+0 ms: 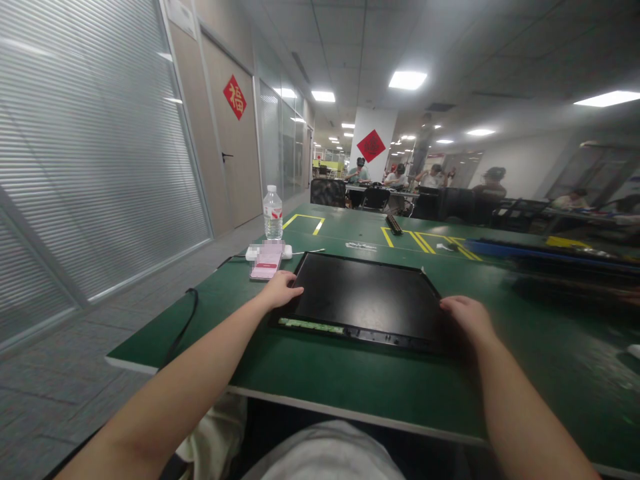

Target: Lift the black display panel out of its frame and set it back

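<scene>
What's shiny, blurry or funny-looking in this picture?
Head view: the nearest ceiling light glows white; a pale, hazy glare sits on the dark panel; the long blue thing on the right looks smeared; faraway people look soft; the door leans, probably from a wide lens.

A red diamond sign (235, 97) on the door (245, 163) reads "福"; the red sign (371, 145) on the pillar (379, 119) is illegible.

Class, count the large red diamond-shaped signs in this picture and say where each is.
2. One red sign is on the door at the left; another red sign is on the white pillar farther back. Others may be hidden in the distance.
</scene>
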The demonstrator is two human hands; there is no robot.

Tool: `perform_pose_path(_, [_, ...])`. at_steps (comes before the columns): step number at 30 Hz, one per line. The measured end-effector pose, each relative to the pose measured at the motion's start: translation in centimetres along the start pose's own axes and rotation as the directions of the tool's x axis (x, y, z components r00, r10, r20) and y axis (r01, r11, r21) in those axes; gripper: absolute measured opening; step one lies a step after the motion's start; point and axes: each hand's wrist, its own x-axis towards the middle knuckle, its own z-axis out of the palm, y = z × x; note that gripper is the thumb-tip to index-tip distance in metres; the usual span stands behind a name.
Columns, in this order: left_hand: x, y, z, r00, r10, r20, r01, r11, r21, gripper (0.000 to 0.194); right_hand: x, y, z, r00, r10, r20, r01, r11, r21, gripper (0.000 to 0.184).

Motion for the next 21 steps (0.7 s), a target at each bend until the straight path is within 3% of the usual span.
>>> perform_pose_path(7, [0.09,0.21,-0.03,1.0,-0.029,0.0,0.028,0.997,0.077,0.034,-0.21,-0.39,-0.05,0.999,0.038,0.002,-0.038,0.999,-0.036,0.02])
perform_pose_path(10, [0.17,0.27,-0.03,1.0,-0.001,-0.007,0.002,0.997,0.078,0.025,-0.15,-0.35,0.02,1.0,0.023,0.004,-0.023,0.999,-0.022,0.019])
perform_pose_path(14, [0.23,0.33,-0.11,1.0,-0.012,0.01,0.012,1.0,0.02,0.012,-0.03,-0.25,0.04,1.0,0.017,0.005,-0.017,1.0,-0.009,0.019])
perform_pose_path(21, [-0.16,0.63,-0.12,0.994,-0.101,0.036,0.105,0.988,-0.117,0.022,-0.18,-0.48,-0.18,0.998,0.061,0.016,-0.061,0.998,0.002,0.019])
